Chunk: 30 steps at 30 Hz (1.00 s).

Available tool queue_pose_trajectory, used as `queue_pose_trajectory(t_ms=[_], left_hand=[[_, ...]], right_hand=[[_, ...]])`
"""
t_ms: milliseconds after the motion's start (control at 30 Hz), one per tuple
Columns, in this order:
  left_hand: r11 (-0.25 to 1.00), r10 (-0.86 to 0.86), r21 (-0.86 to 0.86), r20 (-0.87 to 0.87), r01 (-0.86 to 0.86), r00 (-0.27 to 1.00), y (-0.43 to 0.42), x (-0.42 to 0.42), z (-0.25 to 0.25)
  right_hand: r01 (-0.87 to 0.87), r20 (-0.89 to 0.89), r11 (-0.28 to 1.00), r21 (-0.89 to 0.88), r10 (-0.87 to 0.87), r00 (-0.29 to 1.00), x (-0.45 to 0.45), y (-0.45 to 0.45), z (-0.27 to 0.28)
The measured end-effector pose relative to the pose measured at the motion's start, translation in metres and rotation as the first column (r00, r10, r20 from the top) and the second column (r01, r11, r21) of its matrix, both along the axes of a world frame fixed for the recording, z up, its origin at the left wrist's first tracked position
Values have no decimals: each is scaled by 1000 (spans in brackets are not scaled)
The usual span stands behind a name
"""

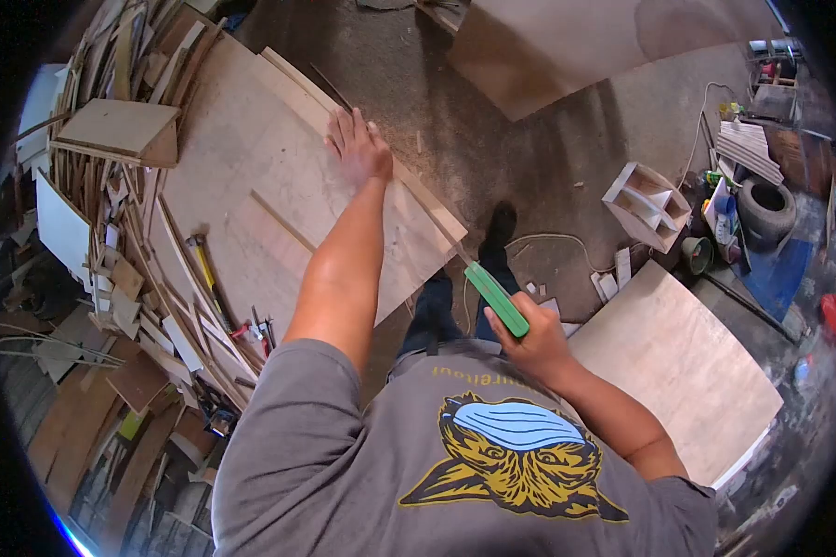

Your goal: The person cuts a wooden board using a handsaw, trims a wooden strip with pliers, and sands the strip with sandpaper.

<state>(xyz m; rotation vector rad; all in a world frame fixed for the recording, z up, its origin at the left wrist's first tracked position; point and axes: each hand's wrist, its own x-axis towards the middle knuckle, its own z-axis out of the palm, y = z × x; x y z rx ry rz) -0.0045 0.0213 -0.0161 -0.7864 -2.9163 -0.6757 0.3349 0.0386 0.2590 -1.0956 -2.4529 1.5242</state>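
Observation:
My left hand (359, 153) lies flat with fingers spread on a long pale wooden strip (424, 200), pressing near its middle. The strip runs along the far edge of a large plywood sheet (241, 121). My right hand (537, 339) is wrapped round the green handle of what looks like a utility knife (497, 299). Its narrow blade points at the strip's near right end; whether the tip touches the wood I cannot tell. A second thin strip (283, 221) rests on the plywood, left of my forearm.
Scrap wood (125, 269) is piled at the left, with a yellow-handled hammer (202, 260) beside it. Another sheet (567, 56) stands at the top. To the right are a divided wooden box (647, 206), a tire (766, 206) and a plywood panel (678, 348).

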Motion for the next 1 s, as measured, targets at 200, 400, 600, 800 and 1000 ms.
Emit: queue_pose_trajectory(t_ms=[200, 400, 600, 800, 1000], left_hand=[[990, -93, -112, -71, 85, 993, 0, 22, -2], [970, -73, -235, -14, 67, 997, 3, 20, 7], [960, -99, -265, -25, 89, 995, 0, 18, 7], [977, -108, -187, -15, 104, 994, -6, 10, -6], [980, -111, -173, -44, 102, 993, -6, 9, -12]], right_hand=[[-13, 0, 997, 79, 13, 1000, 0, -6, -3], [58, 41, 998, 35, -59, 997, 30, 1, 21], [132, 46, 991, 20, -133, 990, 4, 9, -22], [73, -31, 993, 95, -71, 997, -3, 4, -40], [-16, 21, 978, 207, 12, 1000, 22, -5, 38]])
